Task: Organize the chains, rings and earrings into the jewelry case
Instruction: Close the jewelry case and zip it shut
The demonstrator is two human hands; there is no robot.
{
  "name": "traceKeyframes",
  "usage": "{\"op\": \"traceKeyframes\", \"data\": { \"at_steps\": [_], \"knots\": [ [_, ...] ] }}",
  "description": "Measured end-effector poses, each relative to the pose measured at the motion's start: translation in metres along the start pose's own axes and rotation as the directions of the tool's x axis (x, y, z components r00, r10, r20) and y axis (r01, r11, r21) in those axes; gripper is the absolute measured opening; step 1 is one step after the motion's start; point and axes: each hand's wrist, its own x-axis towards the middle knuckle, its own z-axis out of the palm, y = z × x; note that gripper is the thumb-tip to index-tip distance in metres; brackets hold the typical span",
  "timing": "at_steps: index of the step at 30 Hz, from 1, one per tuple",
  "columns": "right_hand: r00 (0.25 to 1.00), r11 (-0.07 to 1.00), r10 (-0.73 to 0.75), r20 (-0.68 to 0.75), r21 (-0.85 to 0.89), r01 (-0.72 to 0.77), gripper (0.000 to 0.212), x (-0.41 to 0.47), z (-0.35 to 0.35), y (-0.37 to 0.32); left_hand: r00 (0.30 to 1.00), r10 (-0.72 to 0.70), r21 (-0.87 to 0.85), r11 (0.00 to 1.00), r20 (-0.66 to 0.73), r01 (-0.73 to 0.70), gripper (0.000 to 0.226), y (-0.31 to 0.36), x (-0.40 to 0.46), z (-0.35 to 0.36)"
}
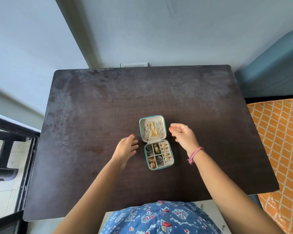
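A small teal jewelry case (164, 127) lies open and flat in the middle of the dark table (91, 115). Its lid half holds a gold chain (152, 129) and silver chains (160, 128). The lower half has compartments: gold rings (166, 152) in the right-hand slot, earrings (152, 155) in the others. My left hand (126, 149) hovers just left of the case, fingers relaxed, holding nothing. Just right of the lid, my right hand (184, 134) hangs with loosely curled fingers and nothing in them.
An orange patterned cloth (281, 132) lies off the table's right side, with a blue-grey padded seat (274, 70) behind it. Walls rise behind the table. A dark window frame (12, 149) stands at the left.
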Motion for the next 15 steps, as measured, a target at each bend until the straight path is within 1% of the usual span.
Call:
{"op": "traceKeyframes", "data": {
  "at_steps": [1, 3, 6, 9, 15],
  "knots": [
    [0.999, 0.997, 0.048, 0.010, 0.067, -0.048, 0.026, 0.004, 0.003, -0.002, 0.999, -0.023, 0.007, 1.000, 0.025, 0.022, 0.044, 0.002, 0.001, 0.005],
    [0.987, 0.969, 0.143, 0.076, 0.191, -0.155, 0.036, 0.009, 0.010, -0.006, 0.998, -0.048, -0.003, 0.999, 0.045, 0.048, 0.046, 0.007, 0.001, 0.015],
    [0.967, 0.916, 0.182, 0.177, 0.328, -0.232, 0.034, 0.008, 0.020, -0.010, 0.998, -0.042, -0.014, 0.999, 0.054, 0.043, 0.040, 0.017, 0.000, 0.025],
    [0.965, 0.898, 0.180, 0.192, 0.368, -0.241, 0.033, 0.008, 0.024, -0.012, 0.998, -0.015, -0.031, 0.999, 0.058, 0.017, 0.040, 0.022, 0.002, 0.027],
    [0.970, 0.889, 0.144, 0.198, 0.405, -0.214, 0.047, 0.005, 0.015, -0.015, 0.995, 0.063, -0.041, 0.997, 0.071, -0.060, 0.034, 0.027, 0.001, 0.021]
  ]
}}
